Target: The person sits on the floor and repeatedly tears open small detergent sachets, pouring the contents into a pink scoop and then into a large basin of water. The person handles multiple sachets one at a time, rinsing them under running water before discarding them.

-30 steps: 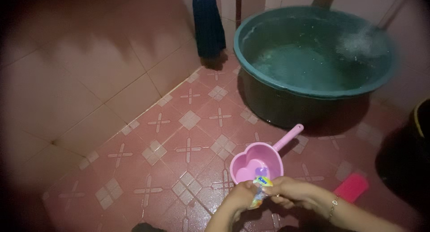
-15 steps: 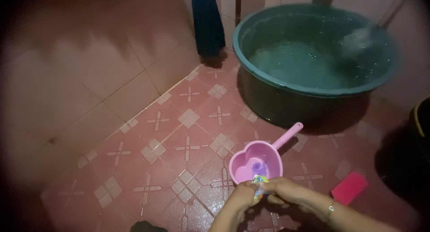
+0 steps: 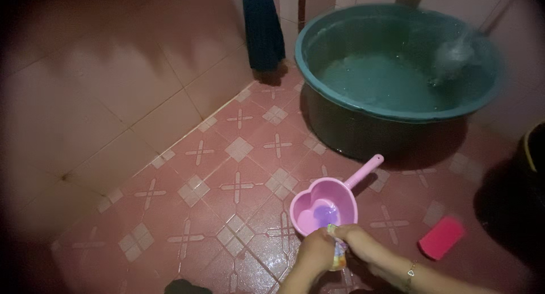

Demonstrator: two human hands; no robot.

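At the bottom edge, the left hand (image 3: 314,254) and the right hand (image 3: 356,241) meet over a small sachet (image 3: 337,253), both clamped on it with fingers pinched. The sachet is a crumpled, glossy packet with yellow, blue and pale patches; only a narrow strip shows between the 2 hands, and its lower end is hidden by them. A thin bracelet (image 3: 410,269) circles the right wrist.

Just beyond the hands, touching distance from the sachet, a pink heart-shaped dipper (image 3: 324,206) stands on the floor (image 3: 238,152), its straight handle pointing up and right; a little purple liquid pools in its bottom. To the right, well apart, a flat red sponge (image 3: 441,237) lies on the patterned red tiles.

Farther back, a large green basin (image 3: 340,101) holds water, with a stream splashing into its right side. A dark blue mop head (image 3: 262,30) hangs against the tiled wall (image 3: 102,101) beside it.
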